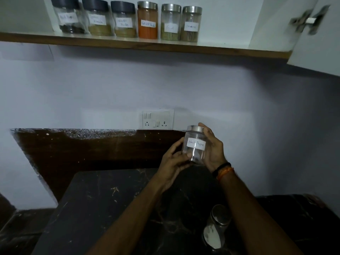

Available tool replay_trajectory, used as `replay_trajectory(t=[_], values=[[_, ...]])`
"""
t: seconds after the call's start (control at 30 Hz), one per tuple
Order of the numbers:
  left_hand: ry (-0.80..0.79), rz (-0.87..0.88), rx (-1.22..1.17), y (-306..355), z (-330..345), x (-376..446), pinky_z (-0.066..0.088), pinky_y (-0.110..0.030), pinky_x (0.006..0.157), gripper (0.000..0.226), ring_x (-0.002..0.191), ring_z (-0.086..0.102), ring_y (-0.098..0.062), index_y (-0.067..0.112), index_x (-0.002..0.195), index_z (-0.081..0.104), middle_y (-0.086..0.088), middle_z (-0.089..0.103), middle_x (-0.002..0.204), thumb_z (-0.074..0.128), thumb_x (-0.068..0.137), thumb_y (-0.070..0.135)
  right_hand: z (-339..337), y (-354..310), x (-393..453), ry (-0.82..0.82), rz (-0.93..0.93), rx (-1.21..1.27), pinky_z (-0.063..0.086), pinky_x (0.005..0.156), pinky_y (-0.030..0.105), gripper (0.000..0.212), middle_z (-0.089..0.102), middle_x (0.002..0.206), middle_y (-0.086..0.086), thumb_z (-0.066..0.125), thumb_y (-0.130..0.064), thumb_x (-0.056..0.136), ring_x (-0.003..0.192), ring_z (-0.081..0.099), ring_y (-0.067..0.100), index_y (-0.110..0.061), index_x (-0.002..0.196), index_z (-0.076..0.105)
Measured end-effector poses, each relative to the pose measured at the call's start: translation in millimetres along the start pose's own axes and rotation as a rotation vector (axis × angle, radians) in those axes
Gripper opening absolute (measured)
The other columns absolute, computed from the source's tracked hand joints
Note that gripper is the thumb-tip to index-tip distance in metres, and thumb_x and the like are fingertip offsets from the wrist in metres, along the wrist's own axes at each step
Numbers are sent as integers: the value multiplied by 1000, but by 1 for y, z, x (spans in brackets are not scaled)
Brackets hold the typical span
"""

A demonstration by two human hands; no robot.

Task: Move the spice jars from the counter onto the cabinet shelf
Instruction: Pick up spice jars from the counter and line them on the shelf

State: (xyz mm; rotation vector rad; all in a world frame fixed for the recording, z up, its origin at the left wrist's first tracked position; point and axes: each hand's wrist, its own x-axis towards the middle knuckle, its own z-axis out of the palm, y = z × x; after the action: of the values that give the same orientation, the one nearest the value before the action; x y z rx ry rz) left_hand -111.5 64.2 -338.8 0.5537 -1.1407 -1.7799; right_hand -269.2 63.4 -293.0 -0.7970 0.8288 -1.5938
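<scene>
I hold a clear jar (195, 144) with a silver lid and a "Black Pepper" label up in front of the wall, above the counter. My left hand (173, 161) grips its lower left side and my right hand (213, 148) wraps its right side and lid. Another silver-lidded jar (217, 227) with white contents stands on the dark counter (103, 208) between my forearms. On the cabinet shelf (128, 45) above, several labelled spice jars stand in a row, from a dark-lidded one (68, 15) at the left, past an orange-filled one (147, 20), to a silver-lidded one (191, 23) at the right.
An open white cabinet door (316, 34) with a metal hinge hangs at the upper right. The shelf has free room to the right of the row. A white switch and socket plate (157, 119) sits on the wall just behind the held jar.
</scene>
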Motion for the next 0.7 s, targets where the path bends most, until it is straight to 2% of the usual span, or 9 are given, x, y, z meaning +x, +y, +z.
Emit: replay_trajectory(t=[0.1, 0.2, 0.27, 0.5, 0.7], values=[[-46, 52, 44, 26, 13, 15, 52, -50, 102, 67, 124, 62, -31, 25, 147, 46, -12, 63, 135, 70, 88, 6, 12, -30, 11, -33, -58, -42, 52, 93, 46, 56, 57, 131, 19, 55, -30, 94, 108, 61, 31, -10, 145, 46], [-57, 101, 86, 53, 27, 33, 55, -45, 96, 73, 121, 63, -31, 27, 147, 46, -14, 65, 132, 75, 83, 10, 23, -62, 23, -68, -122, -88, 57, 83, 37, 49, 61, 126, 13, 50, -27, 99, 103, 63, 25, -10, 145, 46], [-70, 130, 124, 69, 35, 45, 56, -45, 97, 76, 121, 64, -29, 30, 148, 44, -13, 67, 130, 77, 82, 12, 31, -83, 29, -89, -169, -121, 56, 83, 35, 51, 62, 123, 9, 52, -28, 97, 102, 64, 22, -11, 145, 47], [-152, 221, 220, 131, 65, 85, 52, -51, 102, 79, 117, 66, -34, 34, 146, 46, -19, 65, 129, 81, 80, 12, 58, -153, 48, -158, -300, -172, 57, 81, 34, 44, 68, 114, 5, 53, -28, 98, 99, 68, 19, -11, 139, 51], [-262, 309, 339, 191, 96, 112, 54, -48, 99, 83, 117, 66, -32, 33, 150, 41, -19, 69, 123, 80, 80, 8, 81, -210, 61, -196, -413, -175, 56, 90, 42, 45, 67, 119, 8, 58, -30, 96, 106, 66, 24, -11, 137, 53]])
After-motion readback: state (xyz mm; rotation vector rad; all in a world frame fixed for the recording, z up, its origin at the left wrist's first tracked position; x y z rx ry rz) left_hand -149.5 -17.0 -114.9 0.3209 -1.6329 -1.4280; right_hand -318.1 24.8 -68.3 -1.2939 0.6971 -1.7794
